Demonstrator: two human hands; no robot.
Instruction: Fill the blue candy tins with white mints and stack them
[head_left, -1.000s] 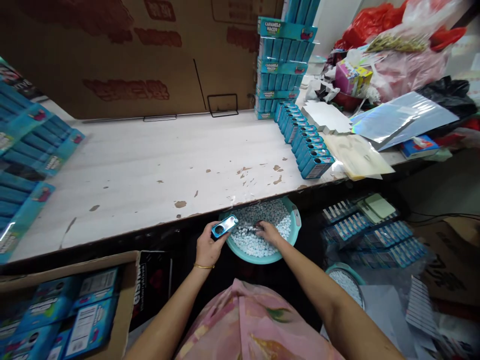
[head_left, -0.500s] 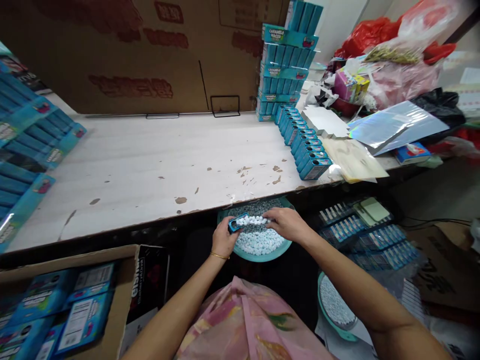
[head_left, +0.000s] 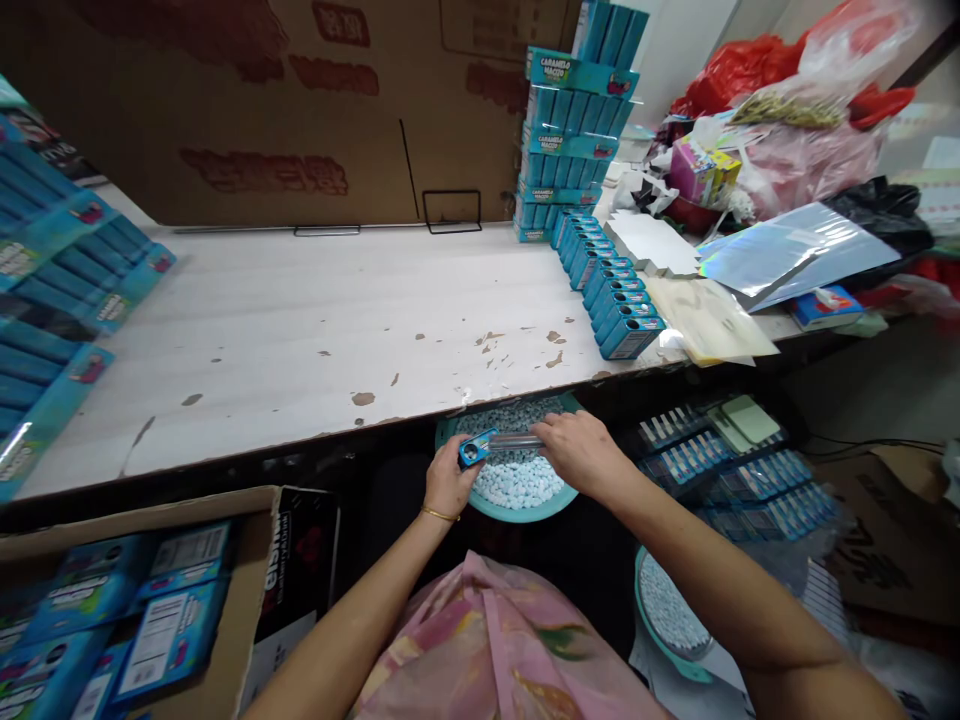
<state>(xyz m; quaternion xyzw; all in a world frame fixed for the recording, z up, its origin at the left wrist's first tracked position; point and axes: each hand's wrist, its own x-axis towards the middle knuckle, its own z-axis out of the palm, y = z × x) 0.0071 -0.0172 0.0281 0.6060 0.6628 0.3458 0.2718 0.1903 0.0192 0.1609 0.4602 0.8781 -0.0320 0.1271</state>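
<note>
One box [head_left: 478, 448] between left fingers [head_left: 448, 454]

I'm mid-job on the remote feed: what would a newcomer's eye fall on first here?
Probably the turquoise basin of white pieces below the table, where the left hand holds a small blue box and the right hand a narrow, shiny tool. Next, perhaps, the tall stack of blue packs at the table's far right, beside a large brown cardboard panel, and the bright red plastic at upper right.
</note>
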